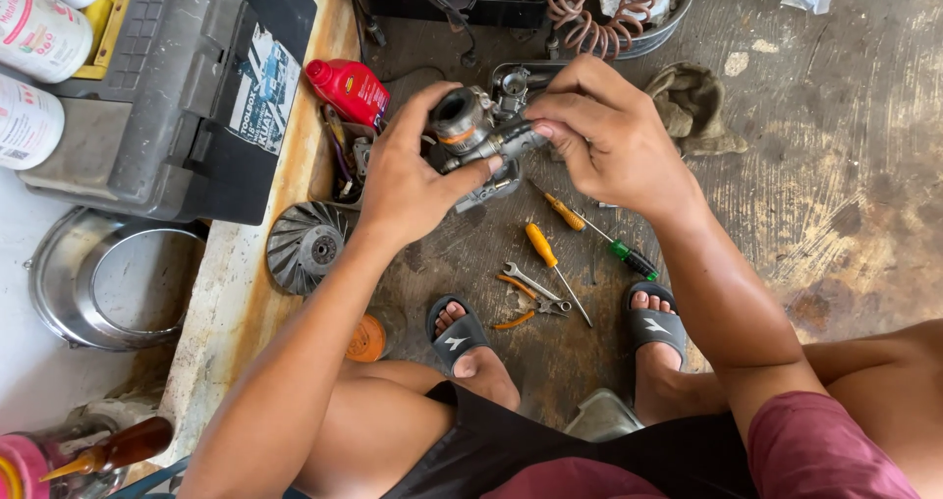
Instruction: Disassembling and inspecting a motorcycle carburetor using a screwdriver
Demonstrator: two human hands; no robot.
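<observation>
I hold a grey metal carburettor (470, 126) above the stained concrete floor. My left hand (408, 175) grips it from below and the left, thumb on its underside, fingers around the round intake. My right hand (609, 131) pinches a small part on its right side with the fingertips. Directly behind it sits a metal tray (513, 75) with other engine parts.
On the floor between my sandalled feet lie two orange-handled screwdrivers (543, 249), a green-handled one (629, 256), a spanner (526, 280) and pliers (535, 309). A finned fan wheel (306, 247), red bottle (349, 88), grey toolbox (177, 86), steel bowl (108, 278) and rag (693, 106) surround the spot.
</observation>
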